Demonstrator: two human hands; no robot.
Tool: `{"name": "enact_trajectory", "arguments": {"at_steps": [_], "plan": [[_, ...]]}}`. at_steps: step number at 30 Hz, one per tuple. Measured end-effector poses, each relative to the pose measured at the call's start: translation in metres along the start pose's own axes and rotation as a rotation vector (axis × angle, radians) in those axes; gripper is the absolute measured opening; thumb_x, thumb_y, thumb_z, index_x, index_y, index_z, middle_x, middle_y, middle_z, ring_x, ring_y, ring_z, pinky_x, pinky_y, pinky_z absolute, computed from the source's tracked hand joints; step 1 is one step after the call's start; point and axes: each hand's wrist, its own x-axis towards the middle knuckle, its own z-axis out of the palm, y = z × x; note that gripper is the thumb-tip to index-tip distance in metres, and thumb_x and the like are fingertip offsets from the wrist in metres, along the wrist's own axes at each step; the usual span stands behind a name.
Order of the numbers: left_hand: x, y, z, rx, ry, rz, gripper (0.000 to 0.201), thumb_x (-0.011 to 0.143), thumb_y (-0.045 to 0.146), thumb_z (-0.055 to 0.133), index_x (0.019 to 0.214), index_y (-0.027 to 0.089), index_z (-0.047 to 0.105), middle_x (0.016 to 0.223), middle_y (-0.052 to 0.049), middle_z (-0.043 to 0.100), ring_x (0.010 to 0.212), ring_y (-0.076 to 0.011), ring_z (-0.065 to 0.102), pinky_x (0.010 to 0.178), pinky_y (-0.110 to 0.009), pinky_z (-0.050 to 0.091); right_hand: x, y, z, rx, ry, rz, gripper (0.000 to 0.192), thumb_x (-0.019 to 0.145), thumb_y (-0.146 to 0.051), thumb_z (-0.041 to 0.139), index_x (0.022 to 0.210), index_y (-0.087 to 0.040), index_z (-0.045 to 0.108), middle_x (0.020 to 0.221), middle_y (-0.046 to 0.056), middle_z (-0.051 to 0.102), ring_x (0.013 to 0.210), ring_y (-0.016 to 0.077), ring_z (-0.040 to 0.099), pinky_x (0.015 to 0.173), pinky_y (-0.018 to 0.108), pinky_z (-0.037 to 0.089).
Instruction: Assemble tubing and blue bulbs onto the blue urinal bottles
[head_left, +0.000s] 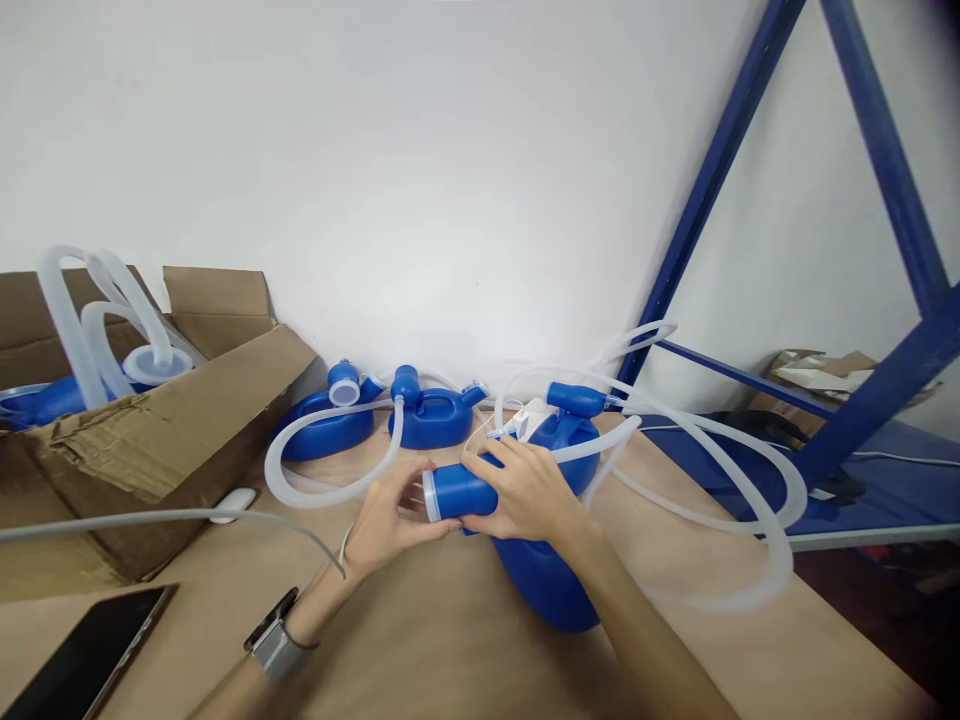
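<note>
Presently: cardboard box (150, 440) far left, holding spare tubing | left hand (390, 520) pinches blue neck (457, 493) at its rim, steadying it | right hand (525, 490) clenched around neck, bracing blue container (547, 570) on table (450, 640) | white hose (720, 470) loops right.

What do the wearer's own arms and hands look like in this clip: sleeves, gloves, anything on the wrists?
Both forearms are bare with no sleeves in view, and both hands are ungloved. The left hand has a watch on its wrist, dark-faced on a grey band. The right hand and its wrist carry nothing visible.
</note>
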Motion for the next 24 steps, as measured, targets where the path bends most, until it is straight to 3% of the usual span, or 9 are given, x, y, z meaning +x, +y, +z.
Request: {"name": "enact_trajectory", "arguments": {"at_steps": [6, 11, 13, 15, 19, 24], "plan": [[0.014, 0.025, 0.001, 0.045, -0.046, 0.012, 0.063, 0.066, 0.049, 0.088, 0.116, 0.023, 0.060, 0.094, -0.002, 0.073, 0.075, -0.0209, 0.072, 0.067, -0.032, 0.064, 0.001, 0.008, -0.022, 0.051, -0.020, 0.048, 0.066, 0.071, -0.065, 0.084, 0.123, -0.026, 0.070, 0.114, 0.009, 0.074, 0.096, 0.0281, 0.069, 0.070, 0.033, 0.045], [0.014, 0.046, 0.008, -0.082, -0.137, -0.029, 0.063, 0.081, 0.048, 0.077, 0.133, 0.024, 0.051, 0.124, -0.010, 0.069, 0.101, -0.0270, 0.073, 0.081, -0.038, 0.063, -0.006, 0.011, -0.029, -0.013, 0.030, 0.052, 0.058, 0.079, -0.057, 0.081, 0.123, -0.023, 0.067, 0.115, 0.010, 0.073, 0.100, 0.0299, 0.070, 0.077, 0.038, 0.049], [0.016, 0.051, 0.015, -0.101, -0.098, -0.073, 0.060, 0.090, 0.051, 0.066, 0.140, 0.023, 0.048, 0.127, -0.013, 0.068, 0.102, -0.0280, 0.072, 0.081, -0.038, 0.061, -0.005, 0.008, -0.027, -0.034, 0.105, 0.051, 0.053, 0.082, -0.052, 0.080, 0.122, -0.019, 0.066, 0.117, 0.011, 0.074, 0.103, 0.0305, 0.070, 0.087, 0.042, 0.050], [0.020, 0.054, 0.024, -0.043, 0.006, -0.117, 0.050, 0.096, 0.052, 0.054, 0.134, 0.020, 0.054, 0.116, -0.011, 0.071, 0.096, -0.0277, 0.071, 0.081, -0.038, 0.058, -0.004, 0.003, -0.021, -0.045, 0.142, 0.043, 0.048, 0.085, -0.050, 0.077, 0.118, -0.017, 0.065, 0.113, 0.012, 0.075, 0.100, 0.0297, 0.070, 0.092, 0.043, 0.050], [0.028, 0.053, 0.034, 0.080, 0.188, -0.126, 0.039, 0.104, 0.046, 0.034, 0.101, 0.020, 0.063, 0.080, -0.004, 0.067, 0.070, -0.0223, 0.064, 0.073, -0.035, 0.047, 0.000, -0.007, -0.008, -0.081, 0.158, 0.085, 0.048, 0.090, -0.053, 0.072, 0.118, -0.015, 0.064, 0.107, 0.011, 0.076, 0.092, 0.0287, 0.072, 0.078, 0.040, 0.051], [0.033, 0.047, 0.036, -0.177, 0.262, -0.232, 0.035, 0.099, 0.048, 0.046, 0.084, 0.022, 0.064, 0.069, 0.001, 0.059, 0.060, -0.0181, 0.052, 0.061, -0.030, 0.039, 0.002, -0.011, 0.001, -0.098, 0.184, 0.080, 0.045, 0.093, -0.053, 0.067, 0.118, -0.016, 0.066, 0.105, 0.011, 0.077, 0.089, 0.0269, 0.072, 0.072, 0.037, 0.050]]}}
